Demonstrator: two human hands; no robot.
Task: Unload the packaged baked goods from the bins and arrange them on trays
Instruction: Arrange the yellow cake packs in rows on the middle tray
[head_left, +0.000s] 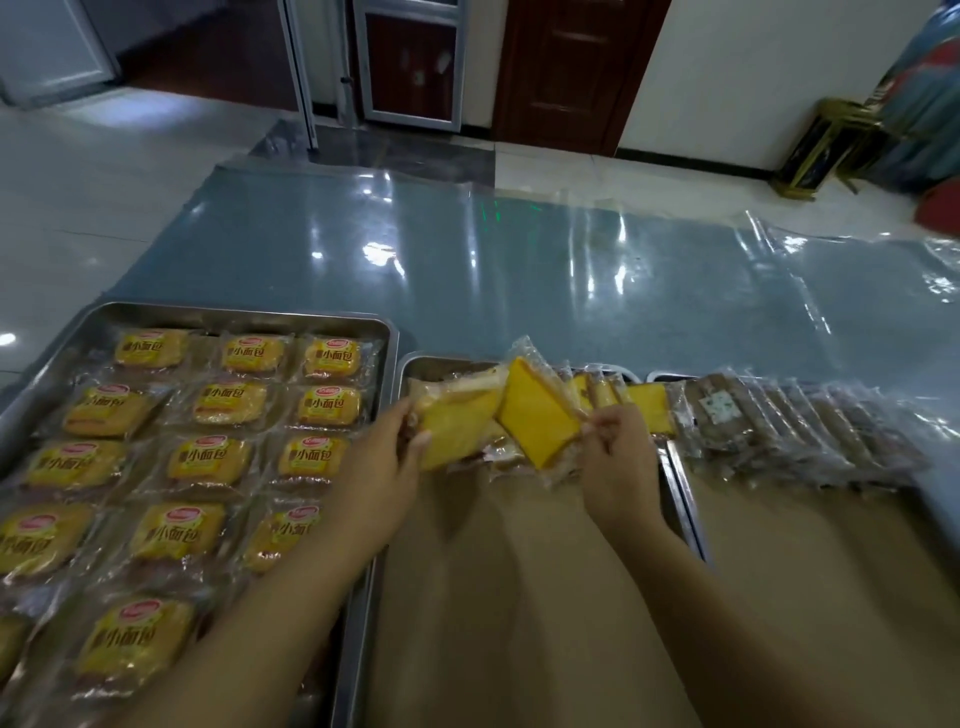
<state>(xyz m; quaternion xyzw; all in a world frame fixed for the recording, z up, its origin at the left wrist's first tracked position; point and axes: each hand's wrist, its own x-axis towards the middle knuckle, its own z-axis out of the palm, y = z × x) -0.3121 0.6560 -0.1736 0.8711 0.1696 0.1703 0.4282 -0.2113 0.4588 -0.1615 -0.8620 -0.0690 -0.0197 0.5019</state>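
Logging hands first: what does each one have? (A)

Left hand (384, 457) grips a yellow pack, call it the left pack (457, 421), fingers curled round its near left edge. Right hand (618, 462) pinches the right pack (537, 415), also yellow, by its near right corner. Both packs are held just above the far end of the mid tray (415, 364). They meet in the middle; touching or overlapping, cannot tell. (B)

Long axes? (A)

Right pack: runs far-left to near-right, tipped up, flat yellow face toward the camera. Left pack: closer to crosswise, tilted toward the left hand. (B)

Where do they go? (A)

Judgement only: into the row (649, 405) of like yellow packs leaning on edge along that tray's far end. The row runs crosswise and sits just beyond the right hand. The right hand is the nearer one, and its pack lies just beside the row's left end. So the right pack probably goes in first, turned to match the lean. The left pack would follow on its left. (B)

Surroundings? (A)

Left tray (234, 314): bread packs (228, 402) lying flat, three across. Right tray (685, 499): brown packs (779, 426) in a leaning row at its far end. Brown paper (519, 571) lines the mid tray. No bins in view. (B)
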